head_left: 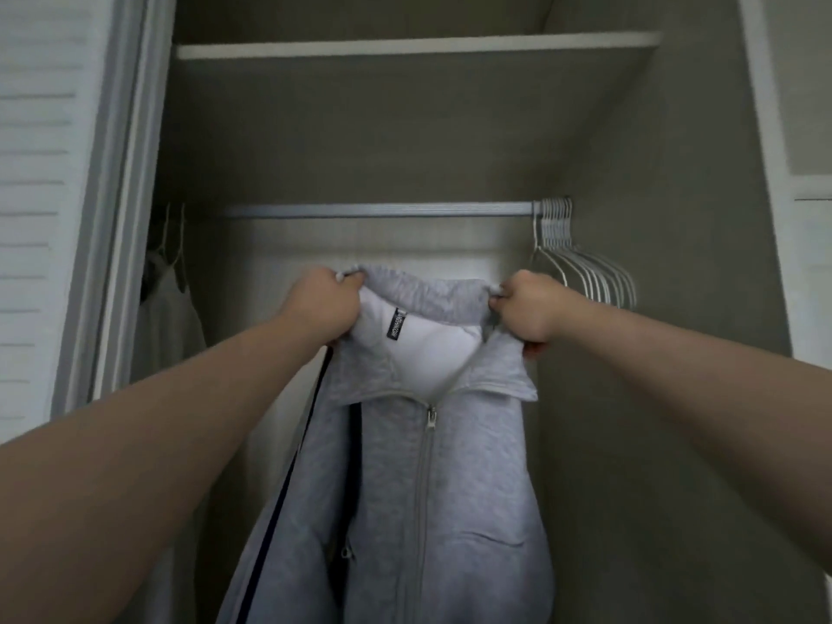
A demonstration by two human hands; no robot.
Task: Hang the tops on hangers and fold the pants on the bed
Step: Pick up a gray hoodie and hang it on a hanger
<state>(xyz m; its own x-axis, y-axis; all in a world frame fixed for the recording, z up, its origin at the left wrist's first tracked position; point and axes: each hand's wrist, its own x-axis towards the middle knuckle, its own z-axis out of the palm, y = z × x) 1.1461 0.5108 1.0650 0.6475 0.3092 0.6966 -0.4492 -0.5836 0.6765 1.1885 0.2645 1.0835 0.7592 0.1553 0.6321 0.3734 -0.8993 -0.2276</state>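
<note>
Because our left hand [324,304] and right hand [526,308] each clamp a grip on its shoulders, the grey zip-up jacket [450,488] hangs below the closet rod [373,210] at 12 o'clock. If either grip slackens, we judge it slumps floorward. We cannot read its blurred black neck label [398,324].

Grey zip top [450,488]: soft matt fleece cloth, metal zipper. Rod [373,210]: dull ribbed metal. Hangers [585,268]: white, thin wire.
</note>
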